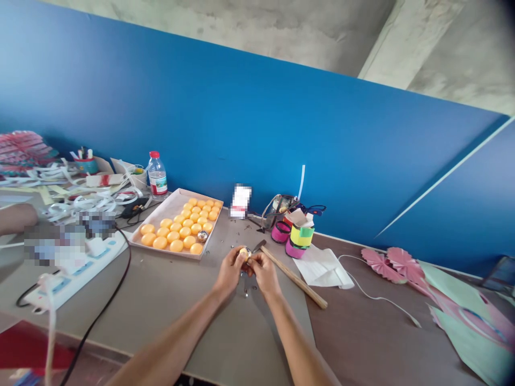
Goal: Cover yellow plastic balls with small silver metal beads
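Both my hands meet over the middle of the table around a small yellowish ball with shiny silver spots (245,253). My left hand (230,271) grips it from the left, thumb and fingers closed. From the other side, the fingers of my right hand (263,272) pinch at the ball; any tiny piece between them is too small to make out. Small shiny metal bits (246,293) lie on the table just below the hands. A hammer (295,276) with a wooden handle rests right beside my right hand. Left of the hands, a shallow tray (164,212) holds several orange balls and one silver-studded ball (202,236).
A white power strip (80,271) and a black cable (120,289) lie at left. Behind the tray stands a bottle (157,177). Pink and yellow containers (298,241), white paper (324,268) and pink paper fans (396,264) are at right. A blue partition (257,118) closes the back.
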Available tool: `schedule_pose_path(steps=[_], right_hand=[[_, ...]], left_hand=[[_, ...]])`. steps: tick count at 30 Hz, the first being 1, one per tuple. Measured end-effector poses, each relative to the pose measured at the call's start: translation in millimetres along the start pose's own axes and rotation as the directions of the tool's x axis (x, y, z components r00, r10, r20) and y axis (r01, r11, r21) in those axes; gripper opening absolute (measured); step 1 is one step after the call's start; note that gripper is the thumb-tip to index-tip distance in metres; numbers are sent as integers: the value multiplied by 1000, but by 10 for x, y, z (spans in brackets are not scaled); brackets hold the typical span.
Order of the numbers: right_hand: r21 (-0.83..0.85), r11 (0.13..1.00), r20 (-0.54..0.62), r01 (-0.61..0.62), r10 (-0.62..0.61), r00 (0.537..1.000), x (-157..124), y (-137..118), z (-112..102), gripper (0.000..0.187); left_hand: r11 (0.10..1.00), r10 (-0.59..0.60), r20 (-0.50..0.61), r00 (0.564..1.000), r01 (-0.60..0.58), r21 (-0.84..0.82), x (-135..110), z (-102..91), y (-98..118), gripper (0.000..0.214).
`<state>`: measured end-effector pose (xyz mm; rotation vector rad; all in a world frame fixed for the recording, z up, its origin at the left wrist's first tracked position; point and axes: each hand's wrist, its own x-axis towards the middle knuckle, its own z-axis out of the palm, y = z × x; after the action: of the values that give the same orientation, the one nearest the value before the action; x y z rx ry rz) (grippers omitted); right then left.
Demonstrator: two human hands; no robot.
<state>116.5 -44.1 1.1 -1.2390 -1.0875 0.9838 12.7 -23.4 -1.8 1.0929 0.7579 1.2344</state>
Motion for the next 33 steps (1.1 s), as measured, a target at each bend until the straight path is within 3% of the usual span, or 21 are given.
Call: schedule_pose_path(steps=[3, 6, 9, 13, 14, 16, 26, 28, 31, 33], right_hand=[[1, 1000, 56, 30, -30, 998, 40, -7, -105, 19], [-237, 964, 47, 124, -116, 992, 74, -37, -240, 16], [-574, 787, 86, 229, -220, 972, 64, -39, -297, 16], [-875, 434, 211, 215, -59, 976, -5, -6, -235, 25], [-902, 374, 223, 214, -21, 975, -18, 2, -216, 24], [-917, 335, 233, 216, 8, 973, -25, 13, -193, 22], [-900, 403, 178, 166, -9, 984, 27, 63, -251, 21], [-852, 485, 169, 199, -105, 980, 21, 50, -252, 19], [-691, 681, 79, 244, -264, 961, 26, 10, -242, 15], [-542, 813, -6, 212, -256, 967, 37, -21, -228, 12]], left_hand=[[997, -53, -8, 999, 53, -58, 28, -17, -8, 38], [982, -111, -39, 993, 104, -155, 46, -32, -2, 41], [946, -155, -29, 988, 140, -291, 47, -44, 29, 43], [899, -195, 6, 981, 182, -399, 49, -58, 65, 43], [893, -201, 11, 980, 188, -409, 52, -61, 69, 42], [885, -206, 17, 978, 194, -423, 56, -65, 72, 41], [880, -244, 20, 969, 231, -415, 43, -52, 94, 41], [876, -247, 28, 969, 235, -421, 44, -52, 96, 40], [875, -248, 29, 968, 237, -423, 50, -52, 98, 38], [880, -244, 27, 969, 233, -413, 55, -52, 98, 38]])
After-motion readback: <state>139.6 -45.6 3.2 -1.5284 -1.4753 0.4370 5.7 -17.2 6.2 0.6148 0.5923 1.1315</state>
